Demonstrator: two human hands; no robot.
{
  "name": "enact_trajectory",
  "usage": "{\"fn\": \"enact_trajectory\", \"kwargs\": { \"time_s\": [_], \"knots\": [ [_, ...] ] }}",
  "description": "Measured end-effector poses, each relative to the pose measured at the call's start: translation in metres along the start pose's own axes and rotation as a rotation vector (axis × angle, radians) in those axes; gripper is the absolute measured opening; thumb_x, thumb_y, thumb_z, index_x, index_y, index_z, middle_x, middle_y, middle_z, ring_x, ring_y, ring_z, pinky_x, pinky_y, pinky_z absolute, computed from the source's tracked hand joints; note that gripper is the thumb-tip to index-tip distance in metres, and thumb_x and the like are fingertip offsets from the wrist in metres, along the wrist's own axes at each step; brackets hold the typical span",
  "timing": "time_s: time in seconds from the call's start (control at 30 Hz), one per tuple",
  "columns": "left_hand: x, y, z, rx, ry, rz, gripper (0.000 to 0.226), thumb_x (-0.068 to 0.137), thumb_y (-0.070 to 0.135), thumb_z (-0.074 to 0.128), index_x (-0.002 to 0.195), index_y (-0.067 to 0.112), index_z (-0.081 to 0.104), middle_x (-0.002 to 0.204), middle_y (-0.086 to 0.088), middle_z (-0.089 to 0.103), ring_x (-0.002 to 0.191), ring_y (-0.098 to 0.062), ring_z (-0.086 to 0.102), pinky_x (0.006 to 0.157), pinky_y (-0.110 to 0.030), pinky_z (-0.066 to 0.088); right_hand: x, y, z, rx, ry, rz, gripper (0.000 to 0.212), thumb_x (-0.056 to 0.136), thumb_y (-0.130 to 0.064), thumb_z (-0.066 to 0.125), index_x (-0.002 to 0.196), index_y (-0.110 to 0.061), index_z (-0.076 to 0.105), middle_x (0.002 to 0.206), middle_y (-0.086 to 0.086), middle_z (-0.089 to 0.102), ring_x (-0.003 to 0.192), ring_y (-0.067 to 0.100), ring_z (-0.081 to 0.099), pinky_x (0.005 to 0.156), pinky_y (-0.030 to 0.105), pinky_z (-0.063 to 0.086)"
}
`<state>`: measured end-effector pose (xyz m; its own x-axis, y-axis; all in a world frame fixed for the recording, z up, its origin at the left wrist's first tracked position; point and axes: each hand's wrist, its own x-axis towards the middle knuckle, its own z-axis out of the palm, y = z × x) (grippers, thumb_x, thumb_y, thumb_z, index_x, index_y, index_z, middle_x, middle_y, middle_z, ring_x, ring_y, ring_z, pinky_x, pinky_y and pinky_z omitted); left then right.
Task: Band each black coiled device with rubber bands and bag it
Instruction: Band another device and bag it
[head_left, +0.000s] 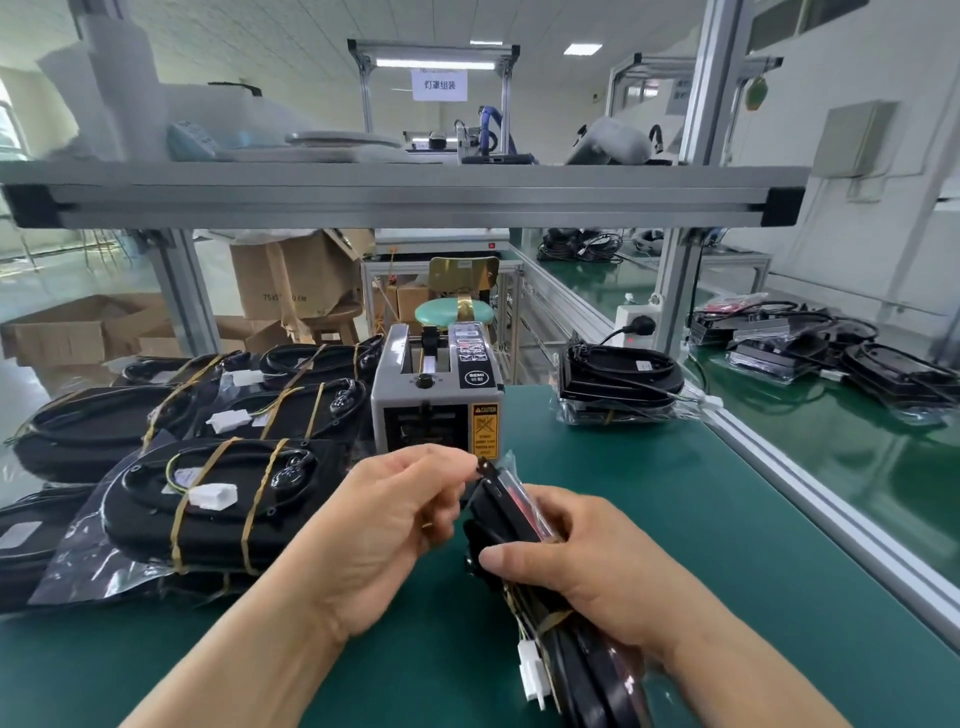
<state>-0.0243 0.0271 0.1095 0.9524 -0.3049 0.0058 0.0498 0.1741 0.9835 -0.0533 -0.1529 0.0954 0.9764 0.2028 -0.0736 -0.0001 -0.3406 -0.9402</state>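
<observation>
A black coiled device (506, 525) stands on edge above the green mat, partly inside a clear plastic bag. My right hand (576, 566) grips its middle, thumb across the near face. My left hand (395, 514) pinches the bag's top edge (485, 467) near the device's upper end. Yellow rubber bands (545, 621) and a white connector (532, 670) on thin wires hang at the lower end. Several banded black devices (208, 499) in clear bags lie stacked on the left.
A grey tape dispenser (436, 400) stands just beyond my hands. A short stack of bagged devices (618, 384) sits at the mat's right back. More devices (831, 343) lie on the neighbouring bench, past an aluminium rail (810, 499). A shelf beam (405, 195) runs overhead.
</observation>
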Motion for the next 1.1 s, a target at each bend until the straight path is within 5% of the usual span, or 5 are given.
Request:
{"fn": "enact_trajectory", "kwargs": {
  "time_s": [0.17,0.43,0.57,0.87,1.1],
  "knots": [
    [0.006,-0.006,0.008,0.196,0.099,0.007,0.011,0.081,0.015,0.073,0.07,0.014,0.072,0.056,0.001,0.044,0.052,-0.01,0.035,0.057,-0.025,0.035,-0.003,-0.004,0.003,-0.03,0.019,-0.013,0.033,0.076,-0.03,0.082,0.106,-0.034,0.07,0.097,0.012,0.073,0.073,0.011,0.065,0.082,0.036,0.056],
    [0.018,-0.014,0.005,0.136,0.119,-0.049,0.014,0.085,0.012,0.07,0.071,0.011,0.068,0.054,0.002,0.042,0.046,-0.005,0.041,0.05,-0.02,0.045,-0.003,-0.005,0.005,-0.009,0.038,-0.007,0.032,0.073,-0.029,0.083,0.103,-0.028,0.072,0.099,0.014,0.073,0.078,0.019,0.066,0.092,0.047,0.053],
    [0.018,-0.015,0.003,0.143,0.112,-0.035,0.016,0.082,0.013,0.071,0.066,0.015,0.07,0.052,0.004,0.044,0.046,-0.005,0.042,0.048,-0.019,0.046,-0.002,-0.003,0.007,0.017,0.053,-0.002,0.044,0.063,-0.039,0.08,0.105,-0.029,0.071,0.104,0.019,0.071,0.095,0.04,0.067,0.096,0.054,0.051],
    [0.016,-0.024,0.008,0.214,0.188,0.098,0.03,0.084,0.01,0.071,0.058,0.023,0.071,0.055,0.009,0.061,0.049,0.001,0.054,0.049,-0.017,0.046,-0.001,-0.001,0.006,0.044,0.038,0.001,0.039,0.065,-0.038,0.081,0.102,-0.039,0.07,0.099,0.015,0.072,0.082,0.027,0.069,0.093,0.049,0.054],
    [0.015,-0.029,0.011,0.275,0.255,0.198,0.021,0.084,0.009,0.072,0.066,0.019,0.072,0.06,0.003,0.067,0.05,-0.003,0.056,0.047,-0.017,0.045,0.001,0.002,0.006,0.048,0.044,0.006,0.046,0.062,-0.039,0.081,0.107,-0.036,0.069,0.098,0.016,0.072,0.093,0.035,0.07,0.092,0.049,0.055]
  ]
}}
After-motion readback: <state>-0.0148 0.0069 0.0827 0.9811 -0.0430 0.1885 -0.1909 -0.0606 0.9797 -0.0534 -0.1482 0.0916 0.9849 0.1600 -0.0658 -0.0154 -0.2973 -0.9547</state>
